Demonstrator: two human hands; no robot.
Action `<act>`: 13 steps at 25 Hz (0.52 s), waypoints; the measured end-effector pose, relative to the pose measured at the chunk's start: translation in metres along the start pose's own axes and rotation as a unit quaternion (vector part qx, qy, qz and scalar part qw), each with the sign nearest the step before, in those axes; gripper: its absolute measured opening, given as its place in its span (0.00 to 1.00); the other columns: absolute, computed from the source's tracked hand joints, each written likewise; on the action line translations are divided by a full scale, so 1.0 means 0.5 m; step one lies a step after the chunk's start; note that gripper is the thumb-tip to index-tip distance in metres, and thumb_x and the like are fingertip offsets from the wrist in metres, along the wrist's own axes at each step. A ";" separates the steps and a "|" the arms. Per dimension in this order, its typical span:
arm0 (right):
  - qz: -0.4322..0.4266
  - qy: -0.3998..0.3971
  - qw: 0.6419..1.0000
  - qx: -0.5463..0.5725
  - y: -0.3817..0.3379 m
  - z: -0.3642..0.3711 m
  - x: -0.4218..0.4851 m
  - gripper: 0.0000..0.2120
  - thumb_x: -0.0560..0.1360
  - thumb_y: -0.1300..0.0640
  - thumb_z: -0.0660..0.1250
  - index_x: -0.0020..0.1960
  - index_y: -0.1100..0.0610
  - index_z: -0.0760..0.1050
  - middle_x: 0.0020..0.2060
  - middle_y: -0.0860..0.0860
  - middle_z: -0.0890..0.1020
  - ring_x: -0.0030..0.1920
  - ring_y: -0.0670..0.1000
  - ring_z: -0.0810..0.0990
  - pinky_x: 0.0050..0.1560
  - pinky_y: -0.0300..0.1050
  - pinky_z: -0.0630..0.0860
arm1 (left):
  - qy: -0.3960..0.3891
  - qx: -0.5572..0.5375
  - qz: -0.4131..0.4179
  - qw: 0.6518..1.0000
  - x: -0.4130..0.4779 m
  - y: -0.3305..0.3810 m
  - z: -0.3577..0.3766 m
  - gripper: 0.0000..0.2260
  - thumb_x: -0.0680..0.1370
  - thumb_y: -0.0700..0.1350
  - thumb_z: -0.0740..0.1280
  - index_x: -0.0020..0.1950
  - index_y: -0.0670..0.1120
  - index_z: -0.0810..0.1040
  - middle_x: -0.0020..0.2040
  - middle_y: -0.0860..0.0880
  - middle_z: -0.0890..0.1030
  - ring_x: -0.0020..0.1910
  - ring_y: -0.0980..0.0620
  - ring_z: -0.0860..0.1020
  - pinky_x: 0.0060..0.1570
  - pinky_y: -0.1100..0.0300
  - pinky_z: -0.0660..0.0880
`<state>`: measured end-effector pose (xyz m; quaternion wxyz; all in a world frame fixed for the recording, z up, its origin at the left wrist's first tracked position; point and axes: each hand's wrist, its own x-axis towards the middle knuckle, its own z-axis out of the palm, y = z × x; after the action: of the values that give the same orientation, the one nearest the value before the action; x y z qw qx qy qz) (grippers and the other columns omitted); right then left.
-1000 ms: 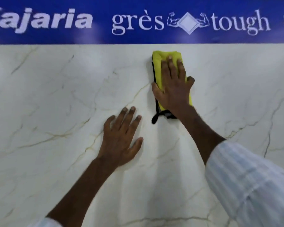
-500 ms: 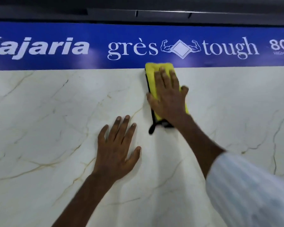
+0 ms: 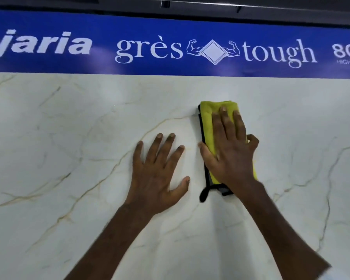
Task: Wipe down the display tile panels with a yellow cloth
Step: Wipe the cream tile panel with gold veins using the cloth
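Watching my feed: right hand (image 3: pixel 230 152) flat, pressing the folded black-edged yellow cloth (image 3: pixel 208 126) onto the white veined tile panel (image 3: pixel 69 138); left hand (image 3: pixel 158 176) splayed flat just beside it.

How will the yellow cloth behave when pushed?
Probably floppy: the cloth lies folded, a black loop dangling below. Likely slides easily, since the tile panel looks glossy. The right hand presses it flat, so it probably won't bunch.

Veined tile panel (image 3: pixel 69 138) w/ yellow cloth (image 3: pixel 208 126) on it — left hand (image 3: pixel 156 174) flat beside
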<state>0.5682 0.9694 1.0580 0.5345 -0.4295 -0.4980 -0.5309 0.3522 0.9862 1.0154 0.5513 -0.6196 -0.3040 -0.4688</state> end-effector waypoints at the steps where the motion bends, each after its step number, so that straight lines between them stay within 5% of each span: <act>1: -0.009 0.002 1.000 -0.004 0.005 0.005 0.033 0.36 0.79 0.36 0.56 0.81 0.56 0.63 0.82 0.55 0.63 0.81 0.62 0.62 0.55 0.66 0.71 | 0.003 0.004 0.002 1.000 -0.002 -0.004 0.002 0.32 0.78 0.63 0.62 0.78 0.47 0.72 0.83 0.43 0.63 0.82 0.40 0.61 0.75 0.29 0.57; 7: -0.011 -0.012 1.000 0.001 0.042 0.027 0.244 0.38 0.79 0.35 0.52 0.82 0.57 0.62 0.81 0.56 0.63 0.81 0.62 0.61 0.58 0.68 0.71 | 0.001 0.008 -0.014 1.000 -0.012 0.011 0.001 0.32 0.80 0.61 0.59 0.81 0.47 0.67 0.84 0.44 0.60 0.83 0.41 0.57 0.77 0.30 0.54; 13: -0.011 -0.023 1.000 0.000 0.000 -0.048 -0.158 0.36 0.80 0.38 0.59 0.83 0.55 0.61 0.83 0.55 0.59 0.83 0.60 0.58 0.60 0.62 0.67 | -0.004 0.021 -0.009 1.000 -0.007 0.007 0.002 0.32 0.80 0.62 0.60 0.81 0.47 0.68 0.83 0.43 0.62 0.83 0.40 0.59 0.77 0.31 0.53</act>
<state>0.5748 0.9569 0.9766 0.5168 -0.4360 -0.5147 -0.5272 0.3543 0.9867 1.0109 0.5584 -0.6071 -0.3213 -0.4651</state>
